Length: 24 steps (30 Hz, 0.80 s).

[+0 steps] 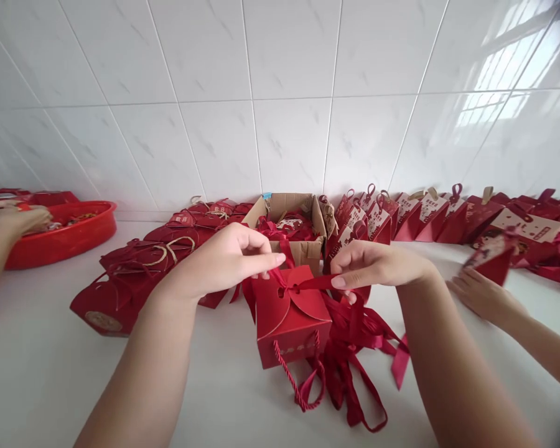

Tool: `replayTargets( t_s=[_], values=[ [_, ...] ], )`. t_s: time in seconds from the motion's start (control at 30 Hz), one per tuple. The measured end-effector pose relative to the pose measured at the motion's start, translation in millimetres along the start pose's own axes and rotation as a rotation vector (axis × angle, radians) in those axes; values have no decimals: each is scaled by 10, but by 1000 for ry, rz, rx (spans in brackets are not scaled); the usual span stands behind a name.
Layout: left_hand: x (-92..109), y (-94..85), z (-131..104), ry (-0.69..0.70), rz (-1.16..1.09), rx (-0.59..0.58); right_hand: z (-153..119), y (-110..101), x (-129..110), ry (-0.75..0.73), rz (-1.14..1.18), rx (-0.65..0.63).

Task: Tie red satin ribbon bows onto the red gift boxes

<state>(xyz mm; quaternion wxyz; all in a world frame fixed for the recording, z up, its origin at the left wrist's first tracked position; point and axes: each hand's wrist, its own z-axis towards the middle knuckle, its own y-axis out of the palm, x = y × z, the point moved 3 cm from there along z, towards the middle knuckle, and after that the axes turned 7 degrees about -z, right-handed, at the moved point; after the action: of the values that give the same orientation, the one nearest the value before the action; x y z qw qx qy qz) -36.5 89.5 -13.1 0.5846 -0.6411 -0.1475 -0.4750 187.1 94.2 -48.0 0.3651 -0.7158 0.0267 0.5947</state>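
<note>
A small red gift box point(293, 317) with rounded top flaps and a twisted cord handle stands in front of me. Red ribbon point(313, 284) runs through two holes in its top and crosses between them. My left hand point(233, 255) pinches one ribbon end above the box's left side. The other end is pinched by my right hand point(371, 264), off to the right, and that stretch looks taut. More loose red ribbons point(354, 336) lie heaped against the box's right side.
Behind the box is an open cardboard carton point(315, 214) with red items. Red boxes point(121, 298) line the left, triangular ones point(429, 218) the right. Another person's hand point(488, 298) holds a triangular box; at far left, hands point(14, 218) reach over a red basin point(65, 242).
</note>
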Motion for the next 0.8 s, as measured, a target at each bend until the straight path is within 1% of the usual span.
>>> replayTargets(
  t_s=[0.07, 0.17, 0.23, 0.33, 0.47, 0.57, 0.67, 0.73, 0.8],
  values=[
    [-87, 45, 47, -25, 98, -34, -5, -11, 18, -5, -42, 15],
    [-194, 147, 124, -68, 166, -104, 41, -15, 23, -106, -62, 52],
    [-226, 213, 149, -92, 183, -167, 107, 11, 34, -165, -64, 74],
    [-222, 261, 139, -91, 188, -250, 230, 94, 73, -187, 15, 63],
    [-219, 196, 92, -98, 223, -280, 361, 202, 134, -188, 214, 51],
    [-236, 114, 64, -91, 247, -288, 416, 239, 156, -216, 320, 108],
    [-247, 35, 48, -68, 224, -248, 454, 263, 153, -222, 308, 180],
    [-247, -8, 33, -52, 202, -223, 476, 278, 153, -179, 266, 243],
    [-245, -42, 9, -56, 190, -223, 494, 289, 160, -111, 200, 331]
  ],
)
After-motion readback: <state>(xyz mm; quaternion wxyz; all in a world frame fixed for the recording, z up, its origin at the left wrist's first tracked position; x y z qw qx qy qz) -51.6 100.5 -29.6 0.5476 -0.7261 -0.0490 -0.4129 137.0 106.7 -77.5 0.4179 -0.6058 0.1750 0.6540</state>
